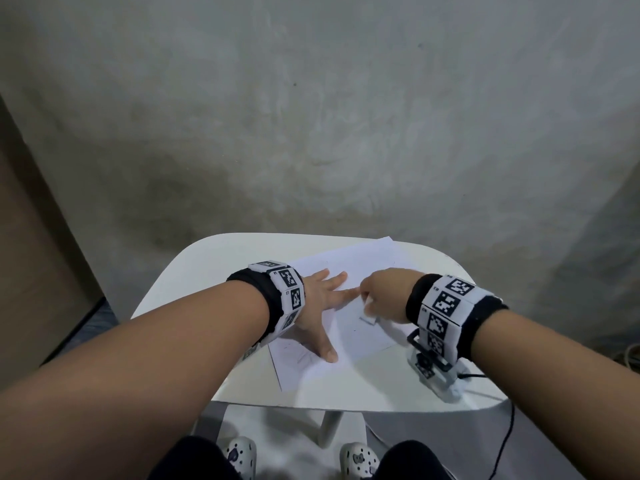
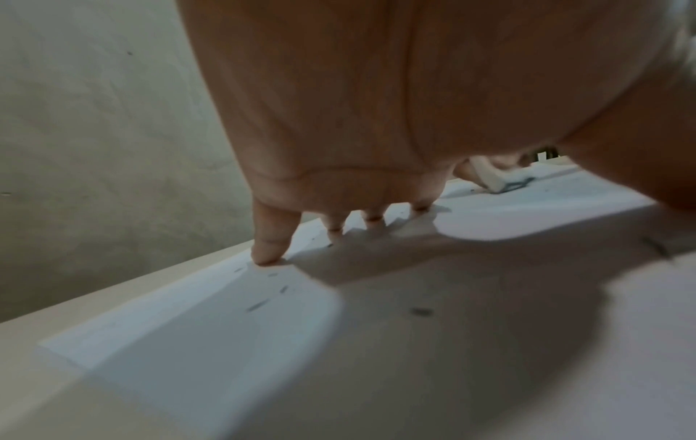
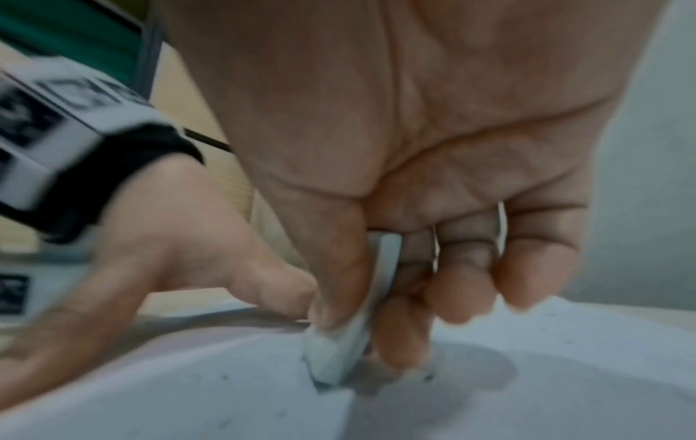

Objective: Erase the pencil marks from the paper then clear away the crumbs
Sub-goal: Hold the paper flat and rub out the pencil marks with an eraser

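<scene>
Mid-erase, judging by marks: right hand (image 1: 382, 296) pinched eraser (image 3: 339, 351) onto paper (image 1: 360, 268) at frame centre; left hand (image 1: 320, 303) lay flat, pinning it. Crumbs (image 2: 260, 305) were scattered, uncleared.

A small white table (image 1: 194, 268) (rounded corners) stands before a mottled grey wall (image 1: 311, 116).

A small white table (image 1: 194, 268) with rounded corners stands before a grey, stained wall (image 1: 311, 116), a brown cardboard panel (image 1: 31, 244) leans at the left, and a thin black cable (image 1: 509, 431) hangs beside the table's right edge.
</scene>
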Motion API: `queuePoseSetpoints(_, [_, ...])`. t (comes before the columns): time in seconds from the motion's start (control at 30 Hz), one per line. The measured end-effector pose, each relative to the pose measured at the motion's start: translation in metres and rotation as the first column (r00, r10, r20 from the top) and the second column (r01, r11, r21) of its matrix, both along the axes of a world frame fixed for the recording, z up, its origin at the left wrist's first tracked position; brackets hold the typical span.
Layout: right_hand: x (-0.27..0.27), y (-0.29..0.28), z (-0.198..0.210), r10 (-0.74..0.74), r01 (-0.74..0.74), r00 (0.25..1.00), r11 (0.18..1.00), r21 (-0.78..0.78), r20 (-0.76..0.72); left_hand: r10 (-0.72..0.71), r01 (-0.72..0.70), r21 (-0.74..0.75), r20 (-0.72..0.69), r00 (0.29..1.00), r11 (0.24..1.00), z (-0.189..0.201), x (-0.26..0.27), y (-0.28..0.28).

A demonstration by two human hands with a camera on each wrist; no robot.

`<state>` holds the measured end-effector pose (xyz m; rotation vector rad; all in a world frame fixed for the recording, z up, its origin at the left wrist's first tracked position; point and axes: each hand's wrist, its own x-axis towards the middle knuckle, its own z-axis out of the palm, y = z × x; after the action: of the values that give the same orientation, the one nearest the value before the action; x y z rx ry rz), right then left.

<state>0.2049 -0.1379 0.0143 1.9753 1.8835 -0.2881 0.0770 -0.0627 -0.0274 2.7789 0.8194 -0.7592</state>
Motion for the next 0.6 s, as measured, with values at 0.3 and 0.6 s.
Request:
queuePoseSetpoints(0.3, [0.002,-0.004,0.002,-0.003,0.003,1.000,1.000,0.022,0.009,0.018,-0.018,0.000,0.005,1.000,1.000,-0.004,0.000,0.004])
queuePoseSetpoints(0.6, [0.003,-0.001,-0.001,-0.004,0.000,0.997,0.999,0.044,0.071,0.005,-0.005,0.008,0.021,1.000,1.000,-0.007,-0.002,0.002])
